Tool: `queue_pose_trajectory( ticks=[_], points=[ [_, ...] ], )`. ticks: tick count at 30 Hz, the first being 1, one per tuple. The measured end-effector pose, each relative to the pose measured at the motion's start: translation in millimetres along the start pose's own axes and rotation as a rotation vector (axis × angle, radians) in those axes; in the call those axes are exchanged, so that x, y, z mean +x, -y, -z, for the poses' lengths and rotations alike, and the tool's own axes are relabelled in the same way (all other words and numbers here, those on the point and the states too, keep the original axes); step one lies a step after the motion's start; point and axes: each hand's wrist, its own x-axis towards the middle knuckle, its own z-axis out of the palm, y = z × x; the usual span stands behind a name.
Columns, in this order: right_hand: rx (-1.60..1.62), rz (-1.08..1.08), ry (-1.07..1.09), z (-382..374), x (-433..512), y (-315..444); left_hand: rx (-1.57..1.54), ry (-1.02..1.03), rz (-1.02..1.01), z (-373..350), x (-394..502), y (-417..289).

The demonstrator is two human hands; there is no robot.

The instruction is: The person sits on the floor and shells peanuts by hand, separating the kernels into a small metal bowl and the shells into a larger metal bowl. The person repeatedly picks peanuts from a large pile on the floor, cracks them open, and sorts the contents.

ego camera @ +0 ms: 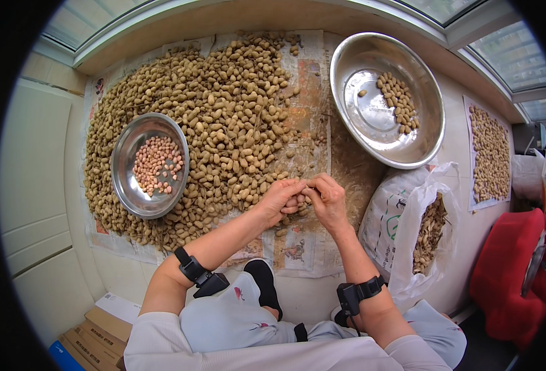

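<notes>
My left hand (284,198) and my right hand (328,197) meet fingertip to fingertip over the near right edge of a large heap of unshelled peanuts (222,120). They pinch a small pale thing between them, seemingly a peanut (305,186), mostly hidden by the fingers. Left of my hands, a steel bowl (123,185) rests on the heap with pinkish shelled kernels (154,162) in it. Beyond my right hand stands a larger steel basin (356,118) holding a small group of unshelled peanuts (398,102).
Newspaper sheets (296,252) lie under the heap. A white plastic bag (400,246) of empty peanut shells (429,236) stands by my right forearm. More peanuts (489,155) cover a sheet farther right, near a red chair (504,273). Cardboard boxes (96,341) lie at lower left.
</notes>
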Motion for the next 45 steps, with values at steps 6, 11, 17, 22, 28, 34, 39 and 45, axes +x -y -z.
queue_pose_trajectory(
  ticks=[6,11,17,22,28,34,39,45],
  points=[
    [0.209,-0.148,-0.080,-10.0,-4.0,2.8,-0.076,0.016,-0.079,-3.7,-3.3,2.1],
    [0.584,-0.290,-0.132,-12.2,-4.7,-2.4,-0.060,0.046,-0.154,-6.4,-4.2,1.8],
    [0.620,-0.269,-0.165,-11.5,-5.3,-3.3,-0.090,0.071,-0.125,-9.2,-2.4,-1.1],
    [0.255,-0.095,-0.113,-7.1,-4.2,3.3,-0.114,0.056,-0.131,-11.3,-2.6,-1.9],
    [0.158,-0.042,-0.103,5.7,3.8,24.4,-0.065,0.034,-0.078,-13.1,-3.6,-5.9],
    [-0.240,0.019,-0.318,91.4,-12.7,68.0,0.591,-0.069,-0.155,-21.3,36.7,-9.9],
    [-0.469,-0.249,-0.576,172.4,-33.4,66.3,1.424,-0.222,-0.558,-37.5,117.7,-17.6],
    [-0.738,-0.664,-0.357,193.5,-69.0,56.9,1.762,-0.369,-0.658,-47.4,192.3,-18.4]
  ],
)
